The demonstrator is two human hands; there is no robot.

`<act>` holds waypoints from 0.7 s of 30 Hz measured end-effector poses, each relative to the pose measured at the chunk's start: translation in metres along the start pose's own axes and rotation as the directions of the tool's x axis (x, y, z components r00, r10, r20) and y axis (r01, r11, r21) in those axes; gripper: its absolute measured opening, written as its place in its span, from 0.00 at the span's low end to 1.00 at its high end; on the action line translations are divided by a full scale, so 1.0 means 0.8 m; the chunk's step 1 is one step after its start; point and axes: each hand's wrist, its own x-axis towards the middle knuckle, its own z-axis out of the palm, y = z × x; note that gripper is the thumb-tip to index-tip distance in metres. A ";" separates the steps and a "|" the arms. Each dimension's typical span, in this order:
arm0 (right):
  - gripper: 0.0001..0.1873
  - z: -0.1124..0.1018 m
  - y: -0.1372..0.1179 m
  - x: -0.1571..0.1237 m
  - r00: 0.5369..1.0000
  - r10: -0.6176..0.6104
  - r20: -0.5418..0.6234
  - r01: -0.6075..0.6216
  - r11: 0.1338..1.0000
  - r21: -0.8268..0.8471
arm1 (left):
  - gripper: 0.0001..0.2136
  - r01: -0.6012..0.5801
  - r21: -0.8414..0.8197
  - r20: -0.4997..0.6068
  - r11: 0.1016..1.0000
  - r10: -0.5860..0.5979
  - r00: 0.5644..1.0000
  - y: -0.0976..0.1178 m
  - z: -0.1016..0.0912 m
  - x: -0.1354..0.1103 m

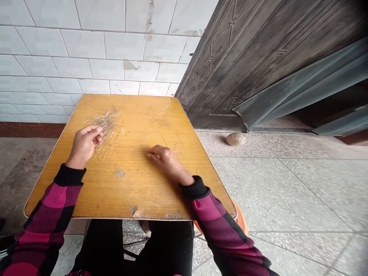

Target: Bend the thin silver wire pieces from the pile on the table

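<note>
A loose heap of thin silvery wires (pixel 108 124) lies on the left part of the wooden table (pixel 143 176). My left hand (pixel 86 142) is closed at the near left edge of the heap, thumb and forefinger pinching a thin wire (pixel 104 122) that points up and right. Toward the middle of the tabletop, my right hand (pixel 166 159) rests low with its fingers curled and a little blurred. Whatever those fingers hold, if anything, is hidden. Just beyond them a thin, pale bent wire (pixel 154 134) lies on the wood, and a short dark strand (pixel 165 141) shows beside it.
White wall tiles (pixel 123 46) stand behind the table. On the right is a dark carved door (pixel 224 76) with a grey-green curtain (pixel 287 92). A round stone-like object (pixel 235 138) sits on the floor near it. Part of an orange stool (pixel 242 218) shows under the table's right corner.
</note>
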 end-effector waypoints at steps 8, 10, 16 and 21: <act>0.19 -0.009 -0.025 -0.008 0.975 -0.177 -0.133 0.203 0.955 0.219 | 0.07 0.237 0.171 0.400 0.956 -0.287 0.870 -0.048 0.056 -0.048; 0.17 -0.007 -0.035 -0.011 0.961 -0.255 -0.109 0.275 0.925 0.263 | 0.07 0.347 0.145 0.455 0.927 -0.374 0.808 -0.057 0.061 -0.052; 0.11 0.008 -0.055 -0.014 0.973 -0.221 -0.059 0.219 0.825 0.522 | 0.07 0.592 0.026 0.548 0.805 -0.507 0.665 -0.075 0.069 -0.055; 0.13 0.006 -0.058 -0.014 0.974 -0.205 -0.101 0.227 0.825 0.518 | 0.03 0.689 0.002 0.625 0.725 -0.539 0.565 -0.082 0.076 -0.067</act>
